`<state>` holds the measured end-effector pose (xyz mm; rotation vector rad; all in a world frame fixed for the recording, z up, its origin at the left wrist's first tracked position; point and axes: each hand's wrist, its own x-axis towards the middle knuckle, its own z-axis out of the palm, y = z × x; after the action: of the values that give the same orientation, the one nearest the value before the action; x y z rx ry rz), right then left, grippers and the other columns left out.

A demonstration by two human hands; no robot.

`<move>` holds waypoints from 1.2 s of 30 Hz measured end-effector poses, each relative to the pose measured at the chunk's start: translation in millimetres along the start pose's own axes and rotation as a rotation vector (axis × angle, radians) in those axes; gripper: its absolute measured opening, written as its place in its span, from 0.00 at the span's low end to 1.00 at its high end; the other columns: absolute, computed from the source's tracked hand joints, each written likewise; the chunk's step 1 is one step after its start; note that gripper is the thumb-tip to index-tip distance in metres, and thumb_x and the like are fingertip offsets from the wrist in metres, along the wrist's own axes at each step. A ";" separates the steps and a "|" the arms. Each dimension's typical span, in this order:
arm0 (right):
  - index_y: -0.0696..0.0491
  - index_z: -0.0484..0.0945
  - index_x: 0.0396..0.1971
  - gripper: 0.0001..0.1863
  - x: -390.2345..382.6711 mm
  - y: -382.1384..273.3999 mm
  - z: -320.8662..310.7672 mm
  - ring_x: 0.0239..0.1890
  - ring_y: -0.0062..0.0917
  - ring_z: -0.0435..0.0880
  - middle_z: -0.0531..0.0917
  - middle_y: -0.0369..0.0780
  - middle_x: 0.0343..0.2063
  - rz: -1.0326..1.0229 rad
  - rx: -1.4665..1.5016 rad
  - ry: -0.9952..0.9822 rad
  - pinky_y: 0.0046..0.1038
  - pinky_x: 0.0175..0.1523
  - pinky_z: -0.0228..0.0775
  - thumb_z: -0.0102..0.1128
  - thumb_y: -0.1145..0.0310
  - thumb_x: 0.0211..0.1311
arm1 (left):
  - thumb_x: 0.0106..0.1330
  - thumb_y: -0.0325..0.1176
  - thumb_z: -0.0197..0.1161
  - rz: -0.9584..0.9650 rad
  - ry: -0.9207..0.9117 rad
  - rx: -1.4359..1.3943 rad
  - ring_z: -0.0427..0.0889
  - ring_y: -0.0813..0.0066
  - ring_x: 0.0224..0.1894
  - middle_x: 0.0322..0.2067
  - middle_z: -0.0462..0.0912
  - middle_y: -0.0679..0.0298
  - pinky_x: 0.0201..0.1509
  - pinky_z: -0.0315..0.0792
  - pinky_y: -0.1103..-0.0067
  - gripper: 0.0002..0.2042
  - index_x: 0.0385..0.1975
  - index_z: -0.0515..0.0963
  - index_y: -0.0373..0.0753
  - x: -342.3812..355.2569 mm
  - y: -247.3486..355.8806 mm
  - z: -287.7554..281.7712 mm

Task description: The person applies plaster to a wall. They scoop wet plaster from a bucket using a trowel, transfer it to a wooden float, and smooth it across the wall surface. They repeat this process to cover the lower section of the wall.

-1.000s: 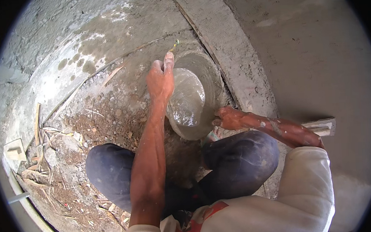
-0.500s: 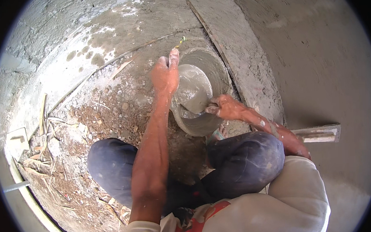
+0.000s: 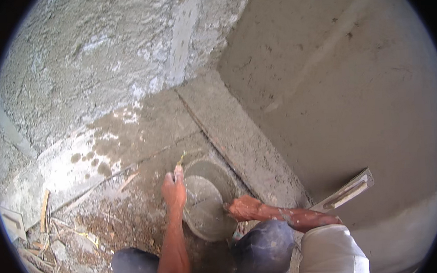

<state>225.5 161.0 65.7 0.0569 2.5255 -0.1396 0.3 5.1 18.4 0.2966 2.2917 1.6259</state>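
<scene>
A round bucket [image 3: 226,178], its inside smeared with grey wet mortar, stands on the ground between my knees. Inside its mouth is a paler grey round shape [image 3: 202,200], wet on top; whether this is a dish or the mix itself I cannot tell. My left hand [image 3: 174,190] is closed at the bucket's left side, thumb up, with a thin yellow cord [image 3: 181,158] sticking out past the thumb. At the right rim my right hand [image 3: 242,208] is closed, knuckles up; what its fingers hold is hidden.
A plastering float [image 3: 349,190] shows beyond my right forearm, by the smooth grey plastered surface [image 3: 339,90]. Another flat tool [image 3: 13,222] leans at the far left. Wood scraps [image 3: 45,211] and rubble [image 3: 119,218] cover the ground at left. Behind rises a rough wall [image 3: 110,53].
The view has tilted up, so the bucket and both hands appear lower and more of the walls shows. My right hand has turned knuckles up at the rim; my left keeps its grip.
</scene>
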 end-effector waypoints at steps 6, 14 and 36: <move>0.54 0.76 0.53 0.23 6.3 2.4 38.5 0.45 0.58 0.87 0.87 0.54 0.39 0.133 0.304 0.279 0.55 0.48 0.79 0.55 0.48 0.78 | 0.78 0.54 0.59 -0.021 -0.012 0.023 0.78 0.53 0.31 0.27 0.81 0.47 0.40 0.72 0.59 0.29 0.33 0.77 0.27 4.1 -43.2 -4.3; 0.54 0.77 0.58 0.29 -5.7 22.9 -34.4 0.55 0.57 0.84 0.87 0.56 0.48 0.171 0.524 0.162 0.52 0.57 0.77 0.58 0.43 0.77 | 0.62 0.51 0.80 -0.134 -0.050 0.121 0.83 0.59 0.34 0.31 0.84 0.51 0.45 0.78 0.63 0.29 0.41 0.79 0.27 -16.7 -4.1 -40.5; 0.58 0.77 0.47 0.14 -222.9 53.9 -74.6 0.43 0.49 0.88 0.86 0.50 0.39 0.481 0.899 0.201 0.45 0.46 0.80 0.67 0.66 0.69 | 0.51 0.17 0.62 -0.706 0.005 -0.233 0.75 0.80 0.22 0.22 0.80 0.69 0.26 0.68 0.79 0.07 0.28 0.79 0.37 -93.1 136.7 -7.3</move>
<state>369.2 220.9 249.9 1.0540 2.3481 -1.0871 82.4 12.0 162.1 -0.5140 1.8570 1.4658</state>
